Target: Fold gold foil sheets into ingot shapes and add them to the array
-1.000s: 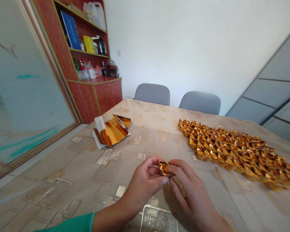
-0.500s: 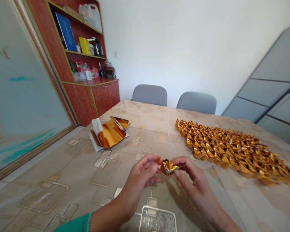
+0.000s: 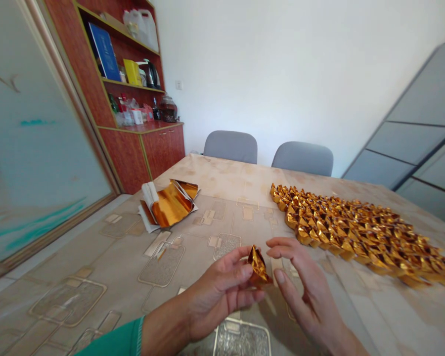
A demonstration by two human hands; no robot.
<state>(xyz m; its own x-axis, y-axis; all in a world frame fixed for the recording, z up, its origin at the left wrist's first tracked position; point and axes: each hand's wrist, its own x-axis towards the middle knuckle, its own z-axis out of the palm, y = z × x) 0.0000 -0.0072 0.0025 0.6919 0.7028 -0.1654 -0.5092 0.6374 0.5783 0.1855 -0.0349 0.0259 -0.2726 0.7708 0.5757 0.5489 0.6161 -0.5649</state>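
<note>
- Head view, far left: a frosted glass door [image 3: 40,138] runs alongside a red-brown wooden cabinet [image 3: 124,158], with white plastic jugs [image 3: 138,23] up on its top shelf and a glass jar [image 3: 168,110] of something dark on its counter, all well away from the hands.
- On the patterned tablecloth [image 3: 107,257], gold foil sheets [image 3: 169,203] lie curled open beside white paper [image 3: 148,193], within easy reach of the left side.
- Left hand [image 3: 218,291] is cupped, its thumb and fingertips pinching a folded gold foil piece [image 3: 258,266] upright, turned up in plain view of the camera.
- Right hand [image 3: 307,282] is open, fingers spread, just beside the piece without touching it.
- Further right, rows of folded gold foil pieces [image 3: 356,232] sit packed close together directly on the cloth, lined up so that each one stays separate and countable.
</note>
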